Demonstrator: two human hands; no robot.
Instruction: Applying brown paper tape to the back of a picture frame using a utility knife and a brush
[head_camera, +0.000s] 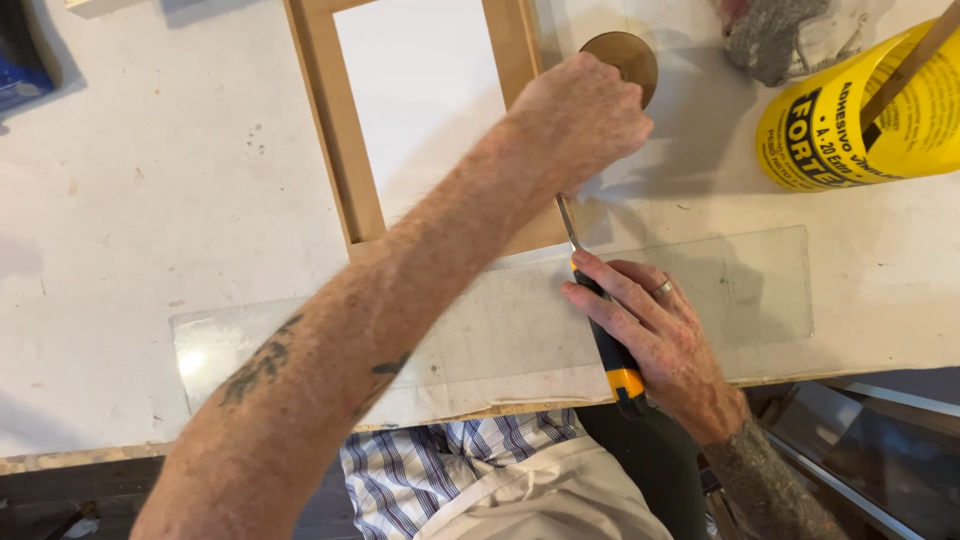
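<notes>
Two hands work near the worktop's front edge: right hand (668, 345) grips a yellow-black knife (608, 345); left hand (580, 120), fist closed, presses the wooden frame (345, 150).

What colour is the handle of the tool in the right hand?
Black with a yellow band, on the tool handle; head view.

Bare tabletop (150, 180) left; yellow tub (860, 120), wooden frame (345, 140) crowd far side.
</notes>
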